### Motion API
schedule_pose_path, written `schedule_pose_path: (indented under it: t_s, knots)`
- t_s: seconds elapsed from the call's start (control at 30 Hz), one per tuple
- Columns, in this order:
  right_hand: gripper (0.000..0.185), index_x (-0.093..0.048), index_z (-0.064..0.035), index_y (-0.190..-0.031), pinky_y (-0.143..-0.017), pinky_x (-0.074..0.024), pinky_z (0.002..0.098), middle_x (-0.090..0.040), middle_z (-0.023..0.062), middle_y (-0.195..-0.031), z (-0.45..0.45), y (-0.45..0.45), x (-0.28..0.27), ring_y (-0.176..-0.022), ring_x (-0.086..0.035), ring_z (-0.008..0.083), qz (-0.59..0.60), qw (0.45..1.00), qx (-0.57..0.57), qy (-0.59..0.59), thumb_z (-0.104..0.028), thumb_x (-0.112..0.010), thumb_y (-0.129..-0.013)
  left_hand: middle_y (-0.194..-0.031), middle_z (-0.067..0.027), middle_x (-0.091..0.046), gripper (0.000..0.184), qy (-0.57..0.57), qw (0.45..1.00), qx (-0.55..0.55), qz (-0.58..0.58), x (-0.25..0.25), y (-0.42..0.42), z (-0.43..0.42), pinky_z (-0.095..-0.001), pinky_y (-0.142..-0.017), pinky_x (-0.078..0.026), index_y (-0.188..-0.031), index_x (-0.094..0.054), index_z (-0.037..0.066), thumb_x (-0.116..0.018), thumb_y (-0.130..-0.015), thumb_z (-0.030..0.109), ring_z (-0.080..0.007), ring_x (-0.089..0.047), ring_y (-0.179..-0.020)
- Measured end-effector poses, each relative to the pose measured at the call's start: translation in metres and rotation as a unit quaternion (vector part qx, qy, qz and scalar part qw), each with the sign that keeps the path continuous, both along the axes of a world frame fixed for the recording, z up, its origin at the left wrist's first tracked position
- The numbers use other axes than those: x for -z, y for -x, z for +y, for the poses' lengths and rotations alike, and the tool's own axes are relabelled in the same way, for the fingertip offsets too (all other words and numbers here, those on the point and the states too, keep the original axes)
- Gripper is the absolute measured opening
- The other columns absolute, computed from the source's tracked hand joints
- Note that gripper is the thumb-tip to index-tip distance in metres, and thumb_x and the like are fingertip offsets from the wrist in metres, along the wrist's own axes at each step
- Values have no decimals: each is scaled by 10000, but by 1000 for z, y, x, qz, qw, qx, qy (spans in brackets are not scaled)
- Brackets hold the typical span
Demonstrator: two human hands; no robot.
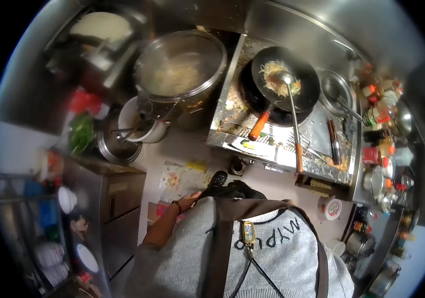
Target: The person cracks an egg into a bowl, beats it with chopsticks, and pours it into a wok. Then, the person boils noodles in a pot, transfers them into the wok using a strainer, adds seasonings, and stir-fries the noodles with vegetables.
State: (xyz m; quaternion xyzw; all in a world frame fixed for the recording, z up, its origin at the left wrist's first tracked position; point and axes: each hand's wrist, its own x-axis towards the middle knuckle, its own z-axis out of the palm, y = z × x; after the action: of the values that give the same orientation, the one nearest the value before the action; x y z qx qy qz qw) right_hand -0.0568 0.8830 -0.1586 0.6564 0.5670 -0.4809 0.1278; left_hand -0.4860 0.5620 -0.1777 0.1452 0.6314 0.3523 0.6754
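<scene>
My left hand (188, 201) hangs beside my dark trousers, low at the left of my body. Its fingers look stretched out and loose, and I see nothing in them. My right hand does not show. In front of me on the stove a black wok (309, 74) holds shredded food (275, 67), perhaps noodles or sprouts with vegetables. A long-handled ladle (294, 121) rests with its bowl in the food and its wooden grip over the stove's front edge. The wok's orange handle (259, 126) points toward me. Neither tool is touched.
A large steel pot (217, 82) stands left of the stove (225, 111), with a white bucket (159, 133) before it. A steel pan (347, 89) sits behind the wok's right side. Bottles (374, 116) line the right shelf. Green leaves (81, 133) lie at left.
</scene>
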Motion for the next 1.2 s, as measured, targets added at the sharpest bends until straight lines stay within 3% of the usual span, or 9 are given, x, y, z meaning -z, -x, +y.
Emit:
schedule_pose_path:
  t_s: [0.1, 0.13, 0.27, 0.4, 0.6, 0.63, 1.03, 1.13, 1.2]
  knots:
    - [333, -679, -57, -960, -727, -529, 361, -668, 191, -824, -1, 44, 41, -814, -661, 298, 43, 985, -166, -8, -306, -636, -743, -904, -51, -619, 500, 71, 990, -108, 49, -13, 1, -20, -335, -613, -466, -1167, -559, 81, -502, -891, 494, -154, -573, -744]
    - [354, -675, -48, -967, -734, -528, 360, -667, 194, -833, 4, 59, 52, -825, -659, 296, 54, 975, -215, -22, -316, -637, -739, -882, -66, -628, 470, 0, 970, -6, 242, 2, 12, -34, -361, -610, -493, -1125, -562, 55, -523, -884, 456, -180, -607, -729]
    - [439, -659, -12, -999, -763, -522, 358, -661, 206, -871, 23, 105, 93, -867, -653, 285, 96, 949, -296, -55, -354, -639, -724, -813, -97, -645, 378, 114, 911, -373, 136, -36, -23, -71, -356, -643, -489, -932, -626, 34, -501, -891, 389, -209, -631, -721]
    - [379, -589, -94, -1051, -733, -461, 399, -627, 117, -922, 36, 143, 134, -882, -591, 235, 170, 981, -44, 80, -302, -655, -741, -829, -175, -629, 428, 144, 891, -143, 405, -64, -70, -144, -404, -711, -466, -852, -618, 28, -384, -907, 382, -333, -614, -800]
    - [412, -484, -217, -1130, -687, -370, 460, -576, -16, -998, 51, 193, 226, -906, -499, 160, 263, 904, 329, 66, -225, -678, -768, -872, -164, -632, 346, 274, 897, -146, 315, -100, -164, -239, -393, -741, -469, -898, -612, 64, -437, -908, 362, -312, -615, -831]
    - [353, -493, -210, -1118, -700, -381, 477, -581, -38, -983, 48, 191, 241, -921, -504, 135, 299, 908, 291, 40, -316, -639, -815, -874, -159, -635, 338, 287, 896, -152, 302, -109, -176, -236, -387, -738, -473, -914, -611, 66, -445, -908, 360, -303, -618, -829]
    - [349, -489, -206, -1128, -741, -375, 479, -575, -36, -1025, 60, 192, 276, -972, -491, 148, 320, 910, 246, 92, -360, -600, -835, -907, -96, -661, 314, 200, 912, -144, 328, -144, -183, -124, -315, -713, -510, -1099, -591, 87, -541, -907, 329, -191, -653, -799]
    - [350, -489, -205, -1131, -751, -373, 479, -574, -35, -1035, 60, 187, 276, -985, -488, 152, 323, 911, 235, 100, -371, -590, -840, -942, -110, -659, 298, 182, 916, -261, 243, -127, -177, -128, -290, -711, -520, -1116, -589, 63, -554, -910, 276, -172, -660, -800]
    - [351, -488, -205, -1133, -758, -372, 479, -573, -35, -1042, 61, 186, 279, -993, -486, 154, 325, 912, 226, 102, -378, -584, -844, -954, -108, -658, 300, 190, 917, -241, 254, -136, -164, -119, -301, -729, -524, -1118, -590, 63, -552, -910, 277, -180, -660, -815]
